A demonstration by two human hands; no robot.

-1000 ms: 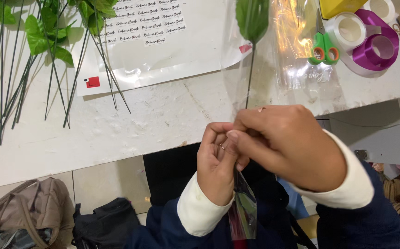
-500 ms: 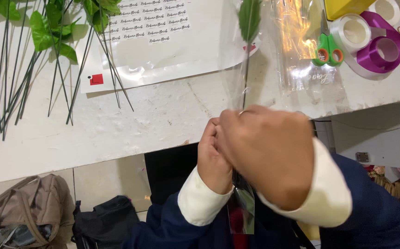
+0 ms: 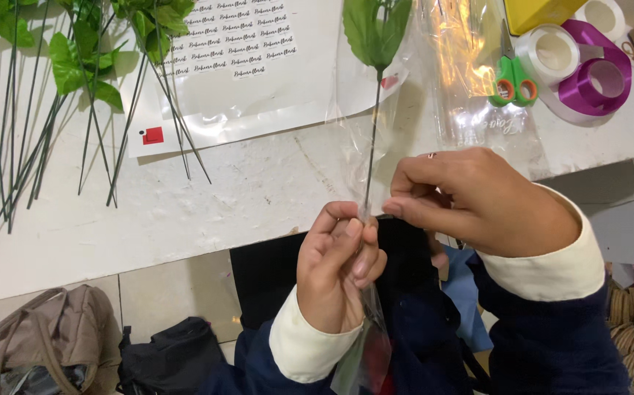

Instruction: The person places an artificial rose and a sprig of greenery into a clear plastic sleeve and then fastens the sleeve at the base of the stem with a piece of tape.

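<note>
Clear plastic sleeve (image 3: 364,146) wraps a thin green stem (image 3: 370,139) with leaves, and both hands are gathering it at the table's near edge. The left hand (image 3: 339,267) is clenched around the stem and the bunched sleeve, whose tail hangs below the fist towards the lap. The right hand (image 3: 478,201), just beside it, pinches the film's edge between thumb and fingers. By the look of it, the step in hand is drawing the sleeve snug about the stem; the next move seems to call for a steady left grip while the right smooths or fastens the film. Beyond the right hand lie scissors (image 3: 511,80) and ribbon rolls (image 3: 587,69); beyond the left, a label sheet (image 3: 258,66) and spare stems (image 3: 39,110).
</note>
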